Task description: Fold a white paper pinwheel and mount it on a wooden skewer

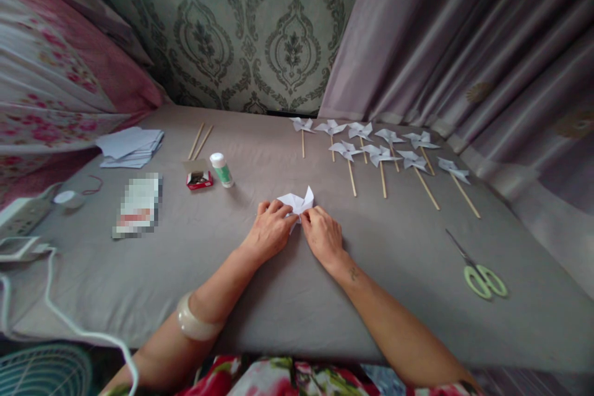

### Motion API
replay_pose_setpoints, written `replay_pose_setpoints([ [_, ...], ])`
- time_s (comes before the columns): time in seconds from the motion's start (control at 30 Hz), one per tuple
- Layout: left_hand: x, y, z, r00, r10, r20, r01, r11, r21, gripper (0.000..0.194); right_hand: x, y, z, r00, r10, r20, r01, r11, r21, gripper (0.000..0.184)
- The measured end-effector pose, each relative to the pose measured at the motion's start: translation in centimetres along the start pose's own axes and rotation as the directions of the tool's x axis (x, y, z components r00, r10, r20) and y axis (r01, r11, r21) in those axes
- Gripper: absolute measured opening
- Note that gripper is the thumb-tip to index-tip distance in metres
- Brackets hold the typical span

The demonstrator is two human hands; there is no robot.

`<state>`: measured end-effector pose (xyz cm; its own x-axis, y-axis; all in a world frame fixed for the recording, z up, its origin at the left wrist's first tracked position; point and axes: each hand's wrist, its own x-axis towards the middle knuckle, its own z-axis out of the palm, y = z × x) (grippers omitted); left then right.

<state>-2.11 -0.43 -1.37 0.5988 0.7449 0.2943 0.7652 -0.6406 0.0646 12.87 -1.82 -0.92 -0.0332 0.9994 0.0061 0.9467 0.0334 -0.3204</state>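
A partly folded white paper pinwheel (299,202) lies on the grey table (288,297) in front of me. My left hand (270,229) pinches its left side with bent fingers. My right hand (322,235) pinches its lower right edge, fingers curled. Both hands rest on the table and meet at the paper's near corner. A pale bangle (195,322) sits on my left forearm.
Several finished paper pinwheels on wooden sticks (380,154) lie at the back right. Green-handled scissors (480,272) lie at the right. A glue bottle (221,169), a small red box (198,177), two loose sticks (199,141) and a paper stack (130,146) lie at the left.
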Motion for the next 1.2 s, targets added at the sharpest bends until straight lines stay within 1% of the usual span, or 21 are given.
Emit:
replay_pose_setpoints([
  [0.07,0.0,0.1,0.0,1.0,0.001,0.0,-0.001,1.0,0.015,0.022,0.0,0.3,-0.2,0.999,-0.028,-0.02,0.029,0.999,0.042,0.025],
  [0.17,0.0,0.1,-0.1,1.0,-0.002,0.007,0.001,1.0,0.027,0.022,0.0,0.9,-0.5,0.994,-0.067,-0.087,0.075,0.993,0.095,0.026],
  [0.27,0.0,0.2,-0.2,1.0,-0.003,0.016,0.003,0.999,0.035,0.023,-0.2,1.2,-0.6,0.987,-0.123,-0.107,0.133,0.987,0.095,0.029],
  [0.4,-0.1,0.3,-0.1,1.0,-0.007,0.019,0.006,0.999,0.035,0.022,-0.5,1.1,-0.4,0.979,-0.193,-0.062,0.195,0.981,0.027,0.032],
  [0.63,-0.2,0.4,0.3,1.0,-0.005,0.009,0.004,1.0,0.03,0.021,-0.6,0.7,-0.3,0.969,-0.243,-0.037,0.24,0.967,-0.085,0.033],
  [0.77,-0.4,0.4,0.4,1.0,-0.013,0.011,0.012,1.0,0.012,0.02,-0.5,0.5,-0.6,0.958,-0.286,-0.005,0.282,0.949,-0.144,0.033],
  [0.97,-0.8,0.4,0.2,1.0,-0.015,0.025,0.016,1.0,-0.022,0.016,1.1,0.2,-2.1,0.927,-0.352,0.128,0.372,0.908,-0.195,0.028],
  [1.07,-0.8,0.4,-0.1,1.0,-0.028,0.007,0.028,0.999,-0.039,0.015,2.1,0.0,-2.6,0.907,-0.377,0.186,0.411,0.888,-0.204,0.028],
  [1.2,-0.8,0.4,-0.5,0.997,-0.063,-0.034,0.061,0.997,-0.053,0.015,2.8,0.1,-2.6,0.879,-0.43,0.208,0.471,0.853,-0.225,0.026],
])
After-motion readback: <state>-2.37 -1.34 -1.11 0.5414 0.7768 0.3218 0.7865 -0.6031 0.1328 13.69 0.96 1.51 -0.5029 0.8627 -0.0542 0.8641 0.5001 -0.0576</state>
